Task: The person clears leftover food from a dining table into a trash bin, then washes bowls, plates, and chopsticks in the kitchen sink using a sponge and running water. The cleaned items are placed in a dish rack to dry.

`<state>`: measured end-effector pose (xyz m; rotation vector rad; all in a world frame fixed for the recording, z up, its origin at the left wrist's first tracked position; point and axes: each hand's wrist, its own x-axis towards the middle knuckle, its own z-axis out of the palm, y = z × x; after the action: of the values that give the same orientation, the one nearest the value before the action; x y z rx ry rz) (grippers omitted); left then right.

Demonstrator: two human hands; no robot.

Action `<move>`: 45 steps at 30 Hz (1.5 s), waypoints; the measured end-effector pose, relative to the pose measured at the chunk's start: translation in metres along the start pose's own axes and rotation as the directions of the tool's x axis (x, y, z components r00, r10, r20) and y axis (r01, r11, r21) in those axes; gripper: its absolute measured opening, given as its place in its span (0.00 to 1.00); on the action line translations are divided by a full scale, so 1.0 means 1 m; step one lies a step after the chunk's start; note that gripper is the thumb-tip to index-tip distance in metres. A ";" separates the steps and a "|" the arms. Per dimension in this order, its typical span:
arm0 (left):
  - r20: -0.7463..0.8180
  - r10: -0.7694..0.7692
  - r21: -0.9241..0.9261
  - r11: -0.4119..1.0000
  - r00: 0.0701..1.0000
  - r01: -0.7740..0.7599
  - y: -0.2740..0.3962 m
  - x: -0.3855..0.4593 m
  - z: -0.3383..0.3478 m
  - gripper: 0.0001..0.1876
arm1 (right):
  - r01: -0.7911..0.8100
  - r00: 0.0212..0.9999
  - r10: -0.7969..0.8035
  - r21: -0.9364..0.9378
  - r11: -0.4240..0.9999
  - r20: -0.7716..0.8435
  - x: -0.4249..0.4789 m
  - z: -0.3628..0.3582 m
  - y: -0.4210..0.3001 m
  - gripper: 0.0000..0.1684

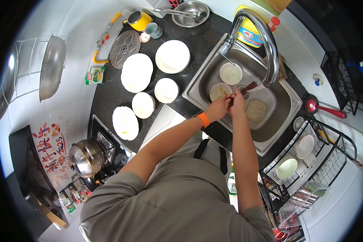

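Note:
Over the stainless steel sink (270, 127), my right hand (238, 102) grips a bundle of dark brown chopsticks (248, 87). Its upper ends stick out beyond my fingers, towards the tap. My left hand (217, 109), below an orange wristband, closes around the bundle's lower end, close against the right hand. Two light bowls lie in the basin: a bowl (230, 73) that looks to hold cloudy liquid, and a bowl with food bits (220, 90) beside my left fingers. A round tan pad (256, 110), possibly a scrubber, rests on the sink floor right of my hands.
A chrome tap (270, 45) arches over the sink, with a yellow detergent bottle (249, 30) behind it. Several white dishes (137, 72) stand on the black counter at left. A lidded steel pot (86, 158) sits on the stove. A black dish rack (329, 163) is at right.

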<state>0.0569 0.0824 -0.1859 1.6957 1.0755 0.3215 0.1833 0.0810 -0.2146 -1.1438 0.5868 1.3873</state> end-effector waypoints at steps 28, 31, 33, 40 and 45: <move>0.533 -0.604 -0.202 0.589 0.592 0.782 0.078 -0.001 -0.052 0.23 | 0.512 0.855 -0.518 0.213 0.832 -0.032 0.031 0.000 -0.045 0.17; 0.509 -0.633 -0.216 0.561 0.583 0.799 0.080 0.004 -0.055 0.22 | 0.585 0.805 -0.580 0.004 0.811 -0.125 0.022 0.014 -0.034 0.16; 0.497 -0.639 -0.222 0.560 0.587 0.798 0.084 0.008 -0.056 0.22 | 0.548 0.833 -0.548 -0.023 0.836 -0.074 0.014 0.015 -0.032 0.12; 0.374 -0.597 -0.217 0.688 0.710 0.692 0.087 0.027 -0.042 0.21 | 0.076 0.984 -0.122 0.317 0.945 0.127 -0.019 0.037 -0.013 0.16; 0.337 -0.419 0.107 0.907 0.843 0.408 0.084 0.022 -0.040 0.25 | 0.158 0.978 -0.203 0.439 0.885 0.056 -0.009 0.006 -0.052 0.18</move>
<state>0.0841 0.1211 -0.1029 1.4257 1.1403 -0.2735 0.2292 0.0920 -0.1896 -0.7432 0.6580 1.0755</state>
